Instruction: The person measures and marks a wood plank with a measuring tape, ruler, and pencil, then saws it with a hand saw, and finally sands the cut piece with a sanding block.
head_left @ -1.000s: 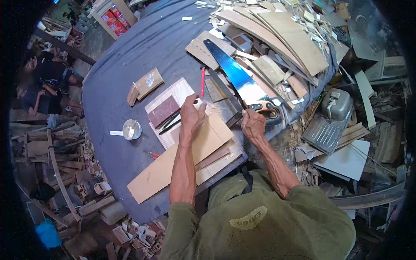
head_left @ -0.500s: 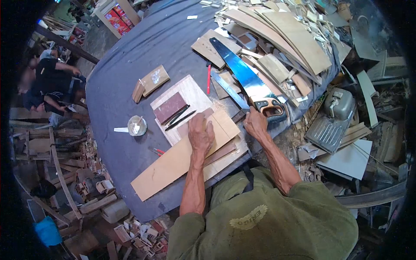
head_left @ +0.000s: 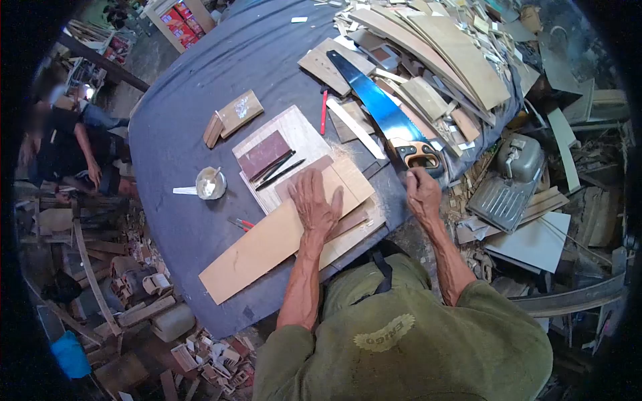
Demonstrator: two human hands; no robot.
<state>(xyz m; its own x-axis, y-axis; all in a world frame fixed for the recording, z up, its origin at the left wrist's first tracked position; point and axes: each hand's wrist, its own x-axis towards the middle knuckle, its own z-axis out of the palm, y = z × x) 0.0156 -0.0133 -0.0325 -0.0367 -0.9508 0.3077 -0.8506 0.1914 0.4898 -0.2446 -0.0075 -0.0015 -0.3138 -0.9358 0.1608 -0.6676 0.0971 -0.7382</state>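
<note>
My left hand (head_left: 314, 204) lies with spread fingers on a long light-brown board (head_left: 257, 250), close to a line drawn across its right end. My right hand (head_left: 422, 190) is at the lower side of the handle of a handsaw (head_left: 384, 107); its fingers are curled, and whether they grip the handle is unclear. The saw's blue blade points up and left over wood scraps. Left of it lie a metal ruler (head_left: 356, 129) and a red pencil (head_left: 324, 112). A brown sanding block (head_left: 264, 155) and black pens (head_left: 274, 172) rest on a pale board (head_left: 301, 134).
Wood offcuts (head_left: 455, 53) cover the table's (head_left: 180, 134) far right. A white cup (head_left: 210, 184), two small wood blocks (head_left: 239, 113) and a red-handled tool (head_left: 246, 223) are on the left. A metal sink (head_left: 511, 180) stands right. Another person (head_left: 67, 144) is at the far left.
My right hand has moved right, to the saw handle. My left hand's fingers have spread flat on the board. The ruler now looks white, and the other person's arm has shifted.
</note>
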